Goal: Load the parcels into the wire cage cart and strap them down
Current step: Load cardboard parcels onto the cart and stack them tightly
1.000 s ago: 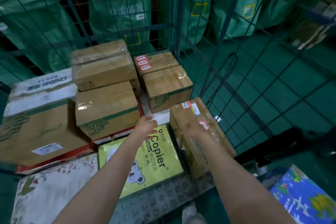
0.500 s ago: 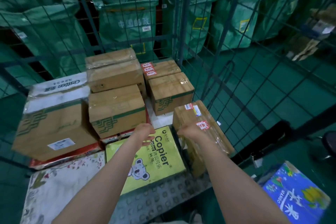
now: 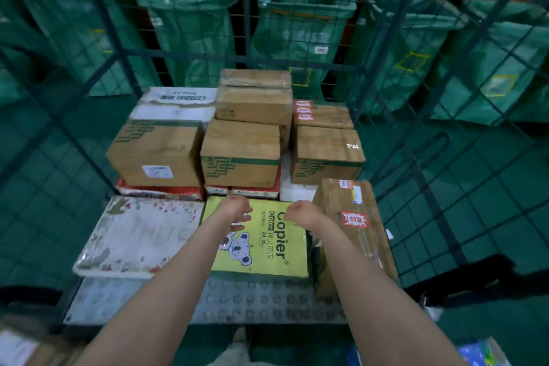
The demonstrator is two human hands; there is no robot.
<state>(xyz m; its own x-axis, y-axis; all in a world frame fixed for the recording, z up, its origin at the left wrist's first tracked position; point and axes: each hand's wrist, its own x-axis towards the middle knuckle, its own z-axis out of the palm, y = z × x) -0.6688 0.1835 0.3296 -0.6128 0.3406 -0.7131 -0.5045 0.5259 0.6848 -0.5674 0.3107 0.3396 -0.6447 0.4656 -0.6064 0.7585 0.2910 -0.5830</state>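
The wire cage cart (image 3: 383, 74) stands open toward me, and its studded floor plate (image 3: 267, 300) shows at the front. Inside lie a yellow copier-paper pack (image 3: 276, 255), a flat white floral parcel (image 3: 139, 238) to its left and a taped brown parcel (image 3: 356, 241) on edge at its right. Behind them brown cartons (image 3: 240, 157) are stacked in rows. My left hand (image 3: 234, 212) and my right hand (image 3: 300, 214) hover over the far end of the yellow pack. Their fingers are loosely bent and hold nothing. The right hand is just left of the taped parcel and clear of it.
Green mail sacks (image 3: 190, 24) hang in a row behind the cage's back mesh. A blue printed pack (image 3: 481, 355) lies on the green floor at lower right, and another parcel (image 3: 17, 348) shows at lower left. Mesh walls close both sides.
My right hand has come off the taped brown parcel and moved left over the yellow pack. The view has swung to face the cage squarely.
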